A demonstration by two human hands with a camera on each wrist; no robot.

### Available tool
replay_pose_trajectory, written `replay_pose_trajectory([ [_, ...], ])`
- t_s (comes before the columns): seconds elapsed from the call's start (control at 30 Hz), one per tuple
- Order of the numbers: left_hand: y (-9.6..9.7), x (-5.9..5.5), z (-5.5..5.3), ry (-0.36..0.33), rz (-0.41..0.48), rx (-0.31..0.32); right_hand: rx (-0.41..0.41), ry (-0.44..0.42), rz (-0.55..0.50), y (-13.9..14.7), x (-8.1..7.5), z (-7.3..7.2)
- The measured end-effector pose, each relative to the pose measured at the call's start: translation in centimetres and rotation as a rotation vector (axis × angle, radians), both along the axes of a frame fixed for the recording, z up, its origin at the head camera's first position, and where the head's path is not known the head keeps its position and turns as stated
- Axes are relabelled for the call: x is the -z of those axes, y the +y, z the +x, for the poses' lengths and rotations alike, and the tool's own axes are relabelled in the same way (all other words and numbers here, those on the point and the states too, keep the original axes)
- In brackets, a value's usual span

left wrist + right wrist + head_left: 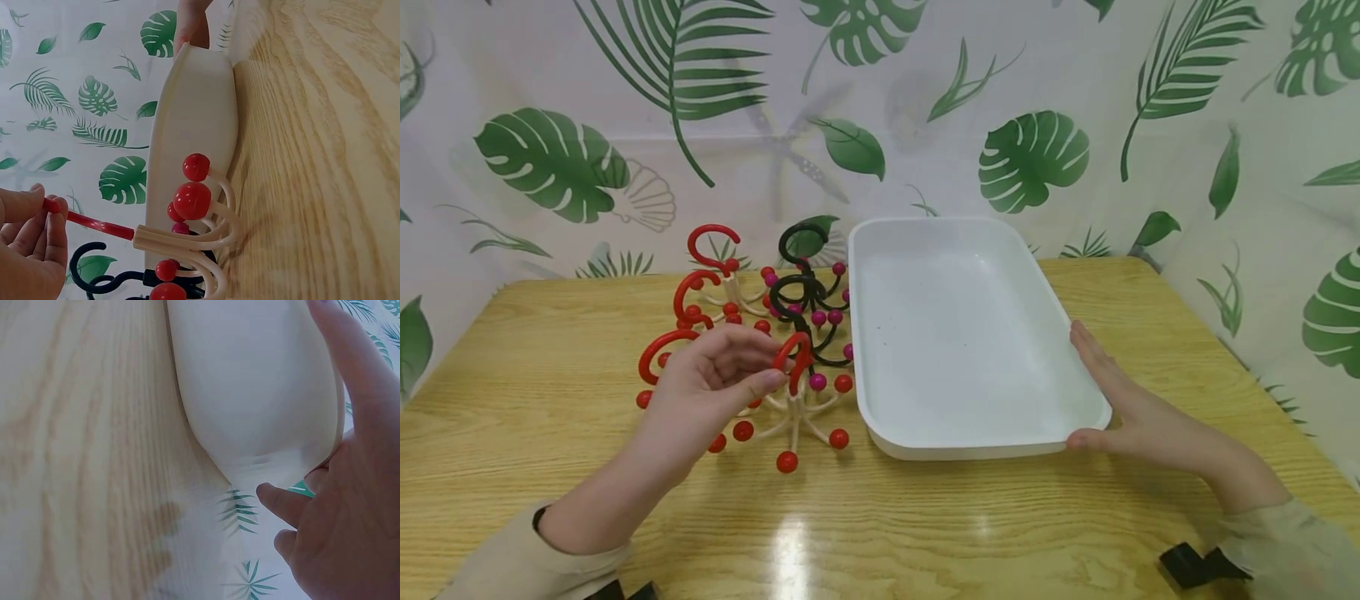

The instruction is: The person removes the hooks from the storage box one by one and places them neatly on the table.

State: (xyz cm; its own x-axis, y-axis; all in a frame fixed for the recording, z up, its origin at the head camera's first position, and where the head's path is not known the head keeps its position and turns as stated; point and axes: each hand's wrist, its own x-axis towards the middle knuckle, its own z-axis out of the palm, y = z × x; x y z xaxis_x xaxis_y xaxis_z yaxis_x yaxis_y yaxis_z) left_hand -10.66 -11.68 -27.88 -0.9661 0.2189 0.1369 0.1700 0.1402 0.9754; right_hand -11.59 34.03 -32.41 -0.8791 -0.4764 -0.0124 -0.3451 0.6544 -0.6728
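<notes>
My left hand [696, 392] pinches the red hook at the top of a multi-arm hanger [794, 408], between thumb and fingertips. This hanger has a cream stem and curved cream arms ending in red balls; the left wrist view shows its red hook [100, 225] from the side. To its right stands a white rectangular tray [955, 358] with nothing in it. At the tray's near right corner rests my right hand [1150, 425], thumb at the front rim and extended fingers along the right side. In the right wrist view, some fingers [284, 503] hang loosely off the tray.
Behind and left of the held hanger stand several more with red hooks [664, 340], partly hidden by the left hand. Black hangers [808, 287] with magenta balls crowd against the tray's left side. A leaf-patterned cloth [910, 150] rises behind the wooden table [970, 525].
</notes>
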Motion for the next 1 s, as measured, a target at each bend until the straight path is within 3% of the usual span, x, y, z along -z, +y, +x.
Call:
replay_pose_trajectory([
  [0.37, -0.3, 0.6, 0.0, -0.022, 0.004, -0.02, 0.011, 0.002, 0.005, 0.0, -0.2, 0.1],
  [0.57, -1.1, 0.8, 0.1, 0.024, -0.017, -0.014, 0.001, 0.009, 0.007, 0.0, -0.2, 0.3],
  [0.8, -3.5, -0.4, 1.2, 0.093, -0.062, -0.009, 0.017, 0.016, 0.024, 0.0, -0.2, 0.5],
  [1.0, -7.0, -0.7, 1.3, 0.145, 0.019, -0.072, -0.012, 0.003, 0.05, 0.0, -0.7, 0.6],
])
